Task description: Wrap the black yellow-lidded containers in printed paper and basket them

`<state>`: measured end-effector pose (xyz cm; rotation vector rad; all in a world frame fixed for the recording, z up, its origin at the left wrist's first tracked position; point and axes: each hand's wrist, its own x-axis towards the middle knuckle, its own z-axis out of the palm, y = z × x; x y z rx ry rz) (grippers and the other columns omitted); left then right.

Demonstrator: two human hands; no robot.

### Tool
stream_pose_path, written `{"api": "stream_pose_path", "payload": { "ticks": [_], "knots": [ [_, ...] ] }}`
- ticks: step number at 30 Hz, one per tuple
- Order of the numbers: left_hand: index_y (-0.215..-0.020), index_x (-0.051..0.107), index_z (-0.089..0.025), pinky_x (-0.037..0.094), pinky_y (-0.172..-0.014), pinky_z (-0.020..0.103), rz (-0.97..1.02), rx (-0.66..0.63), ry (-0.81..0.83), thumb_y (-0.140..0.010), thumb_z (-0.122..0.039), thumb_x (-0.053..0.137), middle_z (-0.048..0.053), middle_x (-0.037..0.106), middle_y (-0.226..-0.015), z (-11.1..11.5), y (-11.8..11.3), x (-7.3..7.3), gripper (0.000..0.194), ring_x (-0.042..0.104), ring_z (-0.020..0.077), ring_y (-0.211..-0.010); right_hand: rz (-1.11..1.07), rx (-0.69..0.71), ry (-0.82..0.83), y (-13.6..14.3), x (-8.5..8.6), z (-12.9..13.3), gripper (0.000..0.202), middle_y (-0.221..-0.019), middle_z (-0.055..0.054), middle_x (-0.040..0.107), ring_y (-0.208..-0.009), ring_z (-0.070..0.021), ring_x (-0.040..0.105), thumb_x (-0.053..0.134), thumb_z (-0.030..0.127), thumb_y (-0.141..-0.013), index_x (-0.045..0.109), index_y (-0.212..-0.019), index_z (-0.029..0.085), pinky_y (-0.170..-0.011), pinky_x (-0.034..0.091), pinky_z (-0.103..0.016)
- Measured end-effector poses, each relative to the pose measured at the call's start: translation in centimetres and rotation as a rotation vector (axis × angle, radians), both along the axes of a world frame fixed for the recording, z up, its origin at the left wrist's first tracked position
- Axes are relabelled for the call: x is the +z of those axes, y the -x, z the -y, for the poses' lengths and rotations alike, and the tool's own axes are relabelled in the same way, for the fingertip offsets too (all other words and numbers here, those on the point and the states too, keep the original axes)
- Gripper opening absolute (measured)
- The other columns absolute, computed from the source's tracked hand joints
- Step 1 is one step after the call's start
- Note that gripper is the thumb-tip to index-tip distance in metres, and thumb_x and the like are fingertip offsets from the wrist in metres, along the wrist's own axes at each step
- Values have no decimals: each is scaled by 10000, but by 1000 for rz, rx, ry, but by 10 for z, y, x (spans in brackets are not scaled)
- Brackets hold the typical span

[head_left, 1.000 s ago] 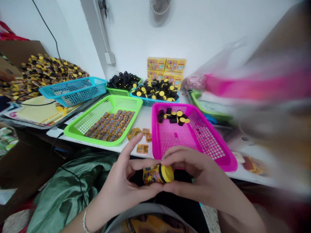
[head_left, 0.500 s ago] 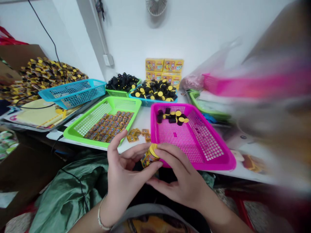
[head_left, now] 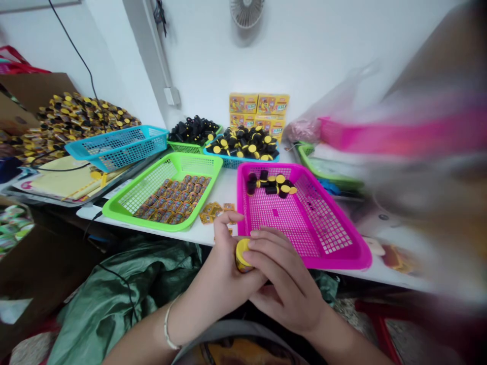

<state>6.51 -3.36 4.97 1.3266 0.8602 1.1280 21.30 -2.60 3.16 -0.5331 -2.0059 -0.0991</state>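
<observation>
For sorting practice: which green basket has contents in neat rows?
The front-left green basket: printed pieces lie in rows; the rear basket holds a black heap, the right basket shows none.

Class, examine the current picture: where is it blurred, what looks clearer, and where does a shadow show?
Head view: the right side is heavily blurred, a pink band smeared across it; head view: the yellow-lidded jar looks clearer; head view: a soft shadow marks the wall below the fan.
</observation>
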Motion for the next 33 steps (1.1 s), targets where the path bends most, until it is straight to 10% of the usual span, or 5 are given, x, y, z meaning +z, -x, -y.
{"api": "stream_pose_path", "payload": {
  "ticks": [13,26,33],
  "knots": [
    [-1199,485,-279,438,-555,165,339,-462,245,-758,-286,843,-47,529,-837,-5,12,-9,568,521,58,-595,-72,197,215,-6,-9,5,689,-1199,-70,712,-1181,-301,681,775,210,-775,478,-1395,264,-1110,539,-487],
    [-1327,283,-382,536,-737,181,85,-184,-64,-708,41,721,-38,616,-1056,11,13,-1,868,654,100,-863,111,159,93,-12,2,6,279,-1091,-49,725,-1279,-218,609,526,225,-1025,571,-1300,221,-1186,476,-432],
    [-1058,619,-259,547,-817,239,-487,5,-368,-852,-204,750,-10,710,-983,-1,53,26,250,685,148,-895,92,24,74,-13,-13,-3,483,-1264,-73,668,-1310,-220,582,666,120,-915,564,-1372,237,-1074,571,-343]
  ]
}}
